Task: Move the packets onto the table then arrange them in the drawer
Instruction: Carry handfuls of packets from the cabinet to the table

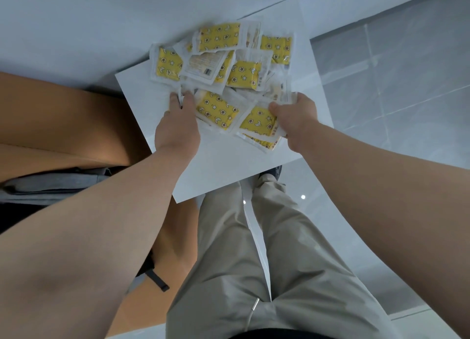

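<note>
Several clear packets with yellow star-patterned contents (244,73) lie in a loose heap on a small white table (218,165). One packet (203,65) shows its white printed back. My left hand (178,127) reaches into the heap's near left edge, its fingertips pinching a packet's clear edge. My right hand (296,120) grips a bunch of packets (259,123) at the heap's near right side, thumb on top. No drawer shows in the head view.
A tan upholstered seat (58,125) stands left of the table, with grey fabric (50,183) on it. A white wall (101,20) runs behind. Glossy grey floor tiles (394,84) lie to the right. My beige trousers (254,262) fill the foreground.
</note>
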The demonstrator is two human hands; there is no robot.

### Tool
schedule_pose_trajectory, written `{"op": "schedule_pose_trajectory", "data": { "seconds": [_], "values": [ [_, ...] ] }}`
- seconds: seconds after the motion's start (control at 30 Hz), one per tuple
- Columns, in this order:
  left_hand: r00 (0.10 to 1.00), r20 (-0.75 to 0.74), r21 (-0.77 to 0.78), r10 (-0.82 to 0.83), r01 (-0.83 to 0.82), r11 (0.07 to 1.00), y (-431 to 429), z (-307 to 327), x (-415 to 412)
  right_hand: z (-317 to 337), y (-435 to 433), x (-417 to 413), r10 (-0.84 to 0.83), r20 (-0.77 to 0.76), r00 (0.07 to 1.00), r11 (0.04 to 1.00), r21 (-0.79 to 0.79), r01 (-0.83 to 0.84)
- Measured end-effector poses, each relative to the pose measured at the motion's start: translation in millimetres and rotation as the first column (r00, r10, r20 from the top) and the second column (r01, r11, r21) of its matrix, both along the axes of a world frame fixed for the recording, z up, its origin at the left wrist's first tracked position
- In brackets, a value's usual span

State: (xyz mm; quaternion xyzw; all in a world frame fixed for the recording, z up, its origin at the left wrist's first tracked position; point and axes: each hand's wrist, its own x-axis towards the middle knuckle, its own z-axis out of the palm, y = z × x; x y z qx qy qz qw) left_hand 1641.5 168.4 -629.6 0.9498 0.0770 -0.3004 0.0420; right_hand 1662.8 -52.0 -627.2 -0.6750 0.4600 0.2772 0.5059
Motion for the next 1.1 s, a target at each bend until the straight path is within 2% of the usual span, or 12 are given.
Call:
{"op": "schedule_pose_trajectory", "data": {
  "seconds": [0.23,0.53,0.73,0.9,1.1],
  "values": [
    [1.000,0.000,-0.071,0.015,-0.015,0.997,5,39,-10,42,-16,-28,0.008,0.003,1.000,0.996,-0.093,-0.007],
    [0.994,0.043,-0.218,0.101,-0.089,0.972,7,125,-19,124,-24,-40,-0.063,0.100,0.993,0.997,-0.031,0.066],
    [0.979,0.150,-0.414,0.142,-0.068,0.908,8,197,-13,195,-18,-41,-0.165,0.192,0.967,0.986,0.044,0.160],
    [0.950,0.237,-0.562,0.203,-0.036,0.827,-13,274,6,267,-31,-39,-0.352,0.289,0.890,0.934,0.169,0.315],
    [0.902,0.348,-0.711,0.254,0.077,0.699,-52,356,49,357,-58,-26,-0.552,0.421,0.720,0.832,0.337,0.441]
  ]
}}
